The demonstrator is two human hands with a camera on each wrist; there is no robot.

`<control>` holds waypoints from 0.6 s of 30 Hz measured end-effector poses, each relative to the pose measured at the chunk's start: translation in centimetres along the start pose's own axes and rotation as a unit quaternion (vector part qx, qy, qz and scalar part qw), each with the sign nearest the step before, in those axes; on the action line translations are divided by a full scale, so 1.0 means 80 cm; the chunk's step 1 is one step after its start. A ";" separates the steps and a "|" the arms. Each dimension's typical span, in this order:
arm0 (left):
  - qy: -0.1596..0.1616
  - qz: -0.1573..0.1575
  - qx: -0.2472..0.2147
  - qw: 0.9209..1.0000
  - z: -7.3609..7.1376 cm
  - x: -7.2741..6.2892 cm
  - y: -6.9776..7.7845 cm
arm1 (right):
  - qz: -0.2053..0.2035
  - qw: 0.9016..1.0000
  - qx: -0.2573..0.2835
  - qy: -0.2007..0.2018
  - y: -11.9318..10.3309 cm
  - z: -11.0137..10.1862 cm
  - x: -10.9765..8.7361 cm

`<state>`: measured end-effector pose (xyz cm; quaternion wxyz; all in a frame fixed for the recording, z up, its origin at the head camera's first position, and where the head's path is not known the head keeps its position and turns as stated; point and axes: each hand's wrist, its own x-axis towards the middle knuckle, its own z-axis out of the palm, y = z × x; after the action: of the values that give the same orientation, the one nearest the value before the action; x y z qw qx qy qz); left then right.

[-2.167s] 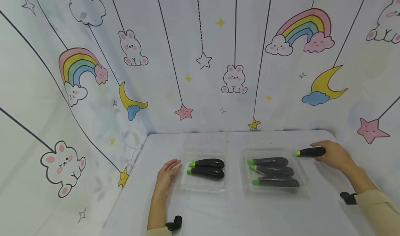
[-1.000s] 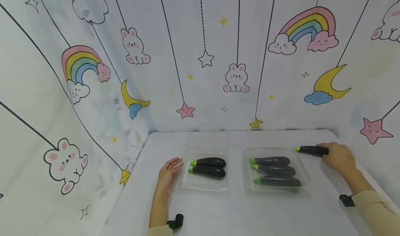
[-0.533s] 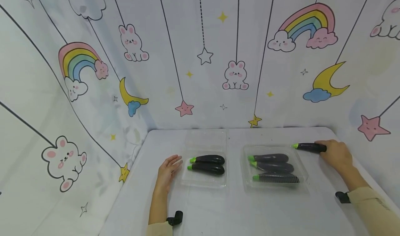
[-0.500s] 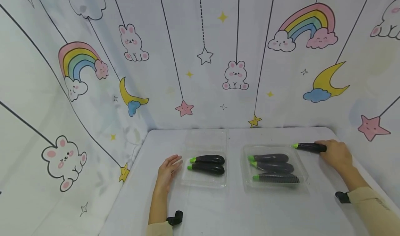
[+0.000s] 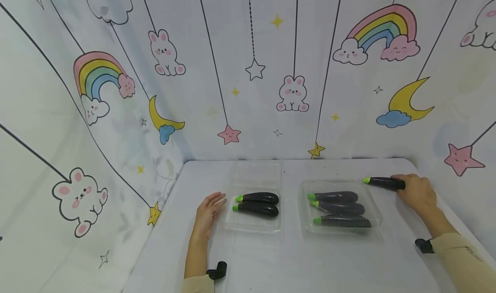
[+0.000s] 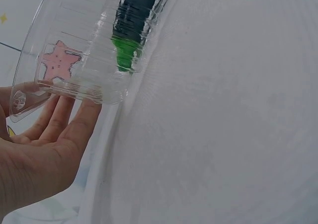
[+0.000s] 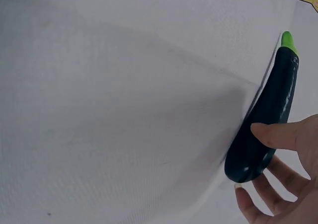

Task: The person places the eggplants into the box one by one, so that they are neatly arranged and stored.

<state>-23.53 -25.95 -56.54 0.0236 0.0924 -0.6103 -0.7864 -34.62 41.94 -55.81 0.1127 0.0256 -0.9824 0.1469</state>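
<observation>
In the head view my right hand [image 5: 416, 191] grips the fat end of a dark eggplant [image 5: 383, 183] with a bright green stem, right of the right-hand plastic box. The right wrist view shows the thumb lying along this eggplant [image 7: 263, 110] and the fingers behind it. My left hand [image 5: 209, 213] is at the left side of an open clear plastic clamshell box [image 5: 252, 229]. Two eggplants [image 5: 255, 209] lie in it, stems to the left. Up close in the left wrist view, the left fingers [image 6: 82, 122] are extended against the end wall of the box [image 6: 74, 90].
To the right stands a second clear plastic box [image 5: 373, 207], with three eggplants [image 5: 339, 207] showing hazily through the plastic. The open box's lid [image 5: 255, 172] lies folded back toward the far table edge. A patterned curtain [image 5: 263, 112] rises behind the white table [image 5: 294, 263].
The right hand and its eggplant have shifted only slightly. The left hand stays beside the open box, and both boxes keep their places; the head view moves a little.
</observation>
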 end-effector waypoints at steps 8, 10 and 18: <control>0.004 -0.003 -0.007 1.000 0.001 0.000 -0.001 | 0.001 1.000 0.001 0.001 0.000 -0.001 0.000; 0.005 -0.005 -0.007 1.000 0.001 0.000 -0.001 | 0.003 1.000 0.006 0.009 -0.002 0.000 0.000; 0.005 -0.003 -0.002 1.000 0.002 -0.001 0.002 | -0.009 0.998 0.020 0.053 -0.023 -0.007 0.001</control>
<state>-23.47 -25.81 -56.35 0.0243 0.0979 -0.6082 -0.7873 -34.39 40.36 -54.72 0.1658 0.0290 -0.9715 0.1669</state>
